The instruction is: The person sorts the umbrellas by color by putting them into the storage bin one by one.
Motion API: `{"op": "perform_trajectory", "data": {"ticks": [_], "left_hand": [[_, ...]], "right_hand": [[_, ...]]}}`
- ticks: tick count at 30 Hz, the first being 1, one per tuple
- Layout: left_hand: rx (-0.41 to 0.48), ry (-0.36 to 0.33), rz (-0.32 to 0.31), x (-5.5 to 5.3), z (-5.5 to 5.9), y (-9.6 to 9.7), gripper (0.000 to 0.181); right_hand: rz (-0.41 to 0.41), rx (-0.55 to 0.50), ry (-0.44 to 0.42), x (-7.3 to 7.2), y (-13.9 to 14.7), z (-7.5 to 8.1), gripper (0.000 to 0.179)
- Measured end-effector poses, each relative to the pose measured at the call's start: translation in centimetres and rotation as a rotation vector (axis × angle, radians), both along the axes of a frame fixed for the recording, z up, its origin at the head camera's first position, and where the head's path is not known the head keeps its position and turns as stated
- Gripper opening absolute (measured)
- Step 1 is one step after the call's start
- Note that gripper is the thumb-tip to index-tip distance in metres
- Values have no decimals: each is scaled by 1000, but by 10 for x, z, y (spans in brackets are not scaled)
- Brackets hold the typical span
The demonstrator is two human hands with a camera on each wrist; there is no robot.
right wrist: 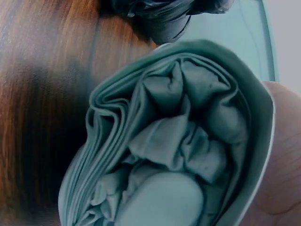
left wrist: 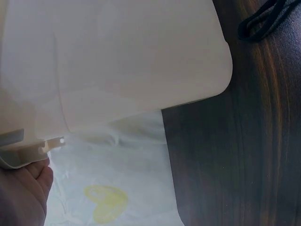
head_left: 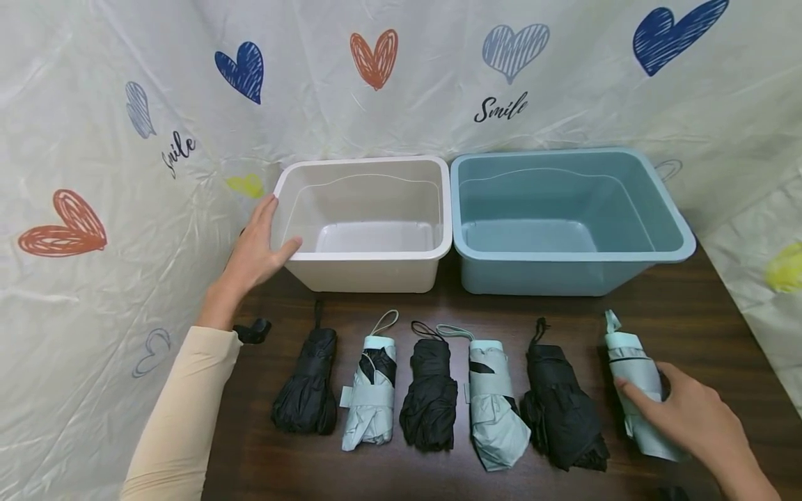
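Observation:
My left hand (head_left: 253, 250) grips the left rim of a beige plastic bin (head_left: 370, 271), its thumb over the front corner and its fingers along the outside. In the left wrist view, fingers (left wrist: 43, 176) show right under that rim. At the right, my right hand (head_left: 698, 410) holds a folded light-blue umbrella (head_left: 635, 369) round its middle, thumb on the near left side. The right wrist view looks onto this umbrella's end, with rolled fabric (right wrist: 164, 127) filling it. Left of it lies a folded black umbrella (head_left: 564, 410).
A blue bin (head_left: 532, 275) stands beside the beige one, nothing inside either. More folded umbrellas lie in a row on the dark wooden table (head_left: 250, 452): black (head_left: 307, 390), light-blue (head_left: 371, 396), black (head_left: 430, 396), light-blue (head_left: 495, 410). A white heart-printed sheet (head_left: 426, 104) hangs behind.

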State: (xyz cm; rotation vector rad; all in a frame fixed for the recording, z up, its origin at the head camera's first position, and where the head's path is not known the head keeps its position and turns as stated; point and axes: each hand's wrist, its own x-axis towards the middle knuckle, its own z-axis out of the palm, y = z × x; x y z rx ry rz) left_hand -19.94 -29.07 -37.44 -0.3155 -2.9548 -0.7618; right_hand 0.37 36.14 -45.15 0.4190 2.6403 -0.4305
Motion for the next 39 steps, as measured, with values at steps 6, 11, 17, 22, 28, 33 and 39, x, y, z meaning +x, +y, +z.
{"op": "perform_trajectory", "data": {"ticks": [6,11,17,22,28,33,39], "left_hand": [[1,12,5,-3,-4,-2,93],[15,25,-1,-4,-6,-1,93],[18,32,-3,-2,-8,-1,93],[24,46,-8,-4,-7,-1,92],[43,63,-10,-8,-3,0,91],[39,43,-11,-4,-2,1,91],[36,51,-11,-2,-4,-1,92]], "right_hand": [[27,-27,63,-1,-2,12,103],[35,-48,112,-1,-2,26,99],[46,-47,228,-2,-4,47,92],[72,-52,310,-6,-4,65,83],[102,-46,454,-16,-3,78,71],[92,-97,527,-23,-5,92,67],[96,-154,616,-44,-15,118,61]]}}
